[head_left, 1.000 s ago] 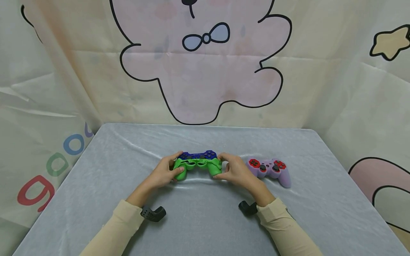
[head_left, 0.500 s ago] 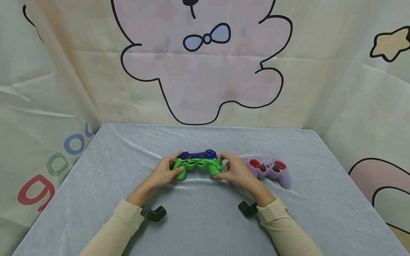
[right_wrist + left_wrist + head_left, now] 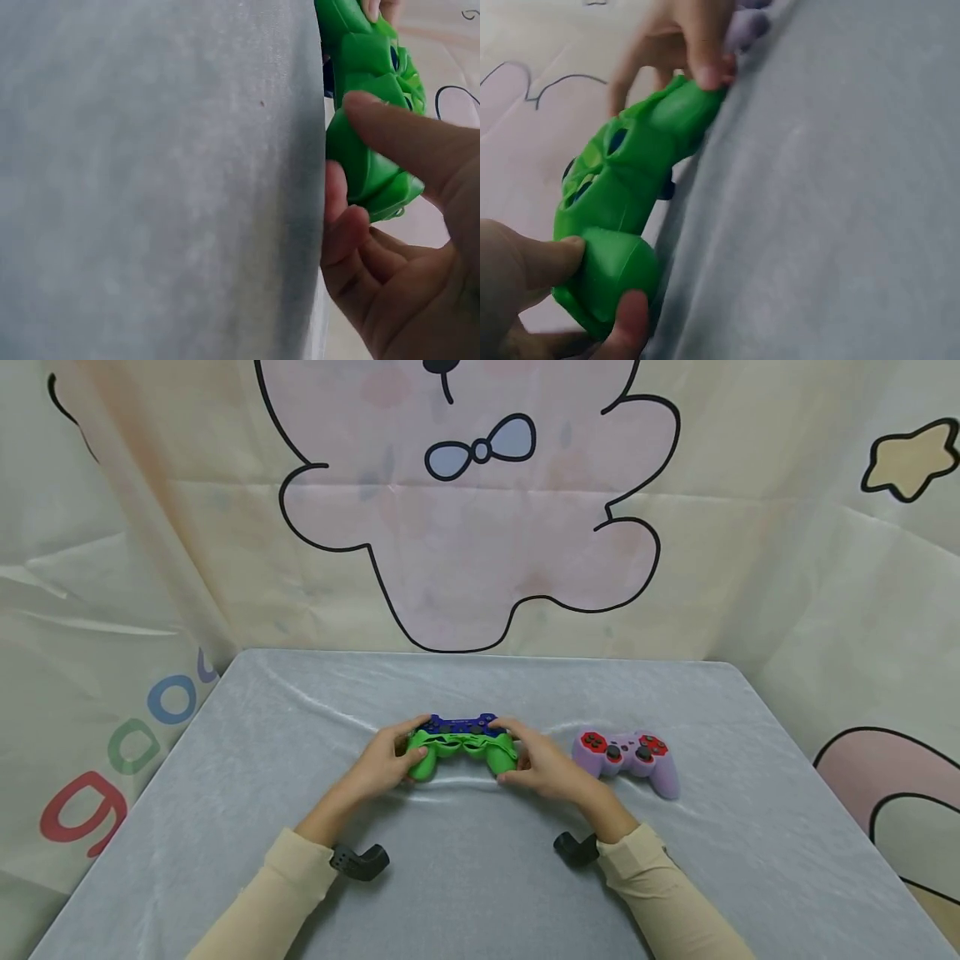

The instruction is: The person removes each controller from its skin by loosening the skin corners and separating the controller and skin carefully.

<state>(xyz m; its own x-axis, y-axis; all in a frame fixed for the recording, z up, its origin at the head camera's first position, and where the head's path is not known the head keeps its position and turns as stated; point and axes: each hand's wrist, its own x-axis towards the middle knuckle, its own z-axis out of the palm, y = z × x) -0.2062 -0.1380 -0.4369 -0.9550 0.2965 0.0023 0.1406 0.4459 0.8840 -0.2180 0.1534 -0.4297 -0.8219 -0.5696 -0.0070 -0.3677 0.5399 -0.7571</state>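
Note:
Near the middle of the table, a dark blue game controller (image 3: 456, 725) shows above a green rubbery cover (image 3: 474, 743) that wraps its near side and both handles. My left hand (image 3: 380, 764) grips the covered left handle between thumb and fingers. On the other side, my right hand (image 3: 546, 765) holds the right handle, thumb at the near end and a finger at the far top edge. In the left wrist view, bits of dark blue show through openings in the green cover (image 3: 615, 187). The controller's underside is largely hidden.
A lilac game controller (image 3: 628, 760) with red button areas lies just right of my right hand. The grey cloth-covered table (image 3: 465, 885) ends at a printed fabric backdrop (image 3: 465, 568). Black wrist devices (image 3: 360, 862) sit at both wrists.
My right hand has shifted slightly left, and its upper finger now reaches over the controller's far right corner. The left hand keeps its grip almost unchanged.

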